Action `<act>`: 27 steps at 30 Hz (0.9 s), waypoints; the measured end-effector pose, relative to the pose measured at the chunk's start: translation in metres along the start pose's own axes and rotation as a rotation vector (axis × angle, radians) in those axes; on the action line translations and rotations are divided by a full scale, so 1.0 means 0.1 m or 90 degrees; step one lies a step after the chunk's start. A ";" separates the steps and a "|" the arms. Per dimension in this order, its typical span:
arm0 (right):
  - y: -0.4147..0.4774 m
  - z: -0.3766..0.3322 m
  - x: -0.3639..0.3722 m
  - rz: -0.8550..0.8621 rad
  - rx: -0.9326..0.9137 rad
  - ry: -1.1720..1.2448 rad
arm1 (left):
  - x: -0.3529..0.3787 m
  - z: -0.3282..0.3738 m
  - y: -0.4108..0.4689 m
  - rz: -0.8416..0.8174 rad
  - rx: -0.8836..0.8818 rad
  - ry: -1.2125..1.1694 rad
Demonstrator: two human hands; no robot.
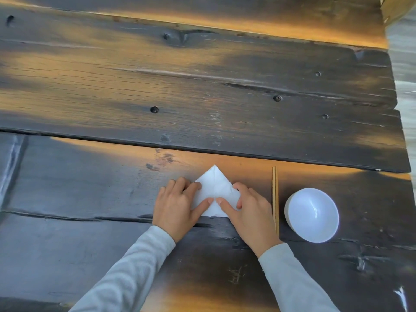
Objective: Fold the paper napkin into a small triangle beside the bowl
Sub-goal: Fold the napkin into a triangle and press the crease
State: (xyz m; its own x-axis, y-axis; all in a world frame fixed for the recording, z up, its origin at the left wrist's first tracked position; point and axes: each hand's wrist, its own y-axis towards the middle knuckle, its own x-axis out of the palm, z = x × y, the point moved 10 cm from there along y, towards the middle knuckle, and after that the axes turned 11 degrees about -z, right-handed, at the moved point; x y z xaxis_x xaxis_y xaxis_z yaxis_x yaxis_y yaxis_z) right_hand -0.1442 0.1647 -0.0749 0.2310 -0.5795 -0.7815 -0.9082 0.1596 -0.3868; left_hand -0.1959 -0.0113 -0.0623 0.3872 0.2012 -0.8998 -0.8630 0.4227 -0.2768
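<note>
A white paper napkin (215,184) lies flat on the dark wooden table, folded to a point that faces away from me. My left hand (177,204) presses its left flap and my right hand (246,209) presses its right flap. Both thumbs meet at the napkin's middle, on a centre crease. The lower corners of the napkin are hidden under my palms. An empty white bowl (311,215) stands to the right of my right hand.
A pair of wooden chopsticks (275,199) lies between my right hand and the bowl, pointing away from me. The plank table (202,86) stretches far ahead and left; its right edge runs down near the bowl's side.
</note>
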 end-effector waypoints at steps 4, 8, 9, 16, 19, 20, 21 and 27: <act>-0.02 0.03 0.06 -0.021 0.007 0.011 | 0.02 0.01 -0.01 -0.017 0.014 0.020; -0.03 0.07 0.09 -0.045 0.001 0.014 | 0.03 -0.01 -0.02 -0.034 0.047 0.025; -0.04 0.07 0.09 -0.053 -0.003 0.019 | 0.03 -0.01 -0.02 -0.041 0.058 0.025; -0.06 0.11 0.16 -0.109 -0.011 0.042 | 0.05 -0.04 -0.03 -0.098 0.081 -0.009; -0.03 0.12 0.16 -0.115 -0.011 0.043 | 0.05 -0.05 -0.02 -0.114 0.088 -0.030; -0.02 0.12 0.16 -0.117 -0.009 0.041 | 0.05 -0.06 -0.01 -0.117 0.089 -0.034; -0.01 0.12 0.15 -0.119 -0.007 0.038 | 0.06 -0.06 -0.01 -0.121 0.089 -0.038; -0.02 0.12 0.12 -0.113 -0.005 0.061 | 0.05 -0.12 -0.04 -0.110 0.085 -0.074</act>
State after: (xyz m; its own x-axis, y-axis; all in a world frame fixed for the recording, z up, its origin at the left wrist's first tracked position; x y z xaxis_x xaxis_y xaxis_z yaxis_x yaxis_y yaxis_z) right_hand -0.1350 0.1672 -0.0894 0.3538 -0.6716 -0.6510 -0.8590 0.0420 -0.5102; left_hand -0.1940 -0.0223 -0.0695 0.5670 0.2127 -0.7958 -0.7328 0.5714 -0.3694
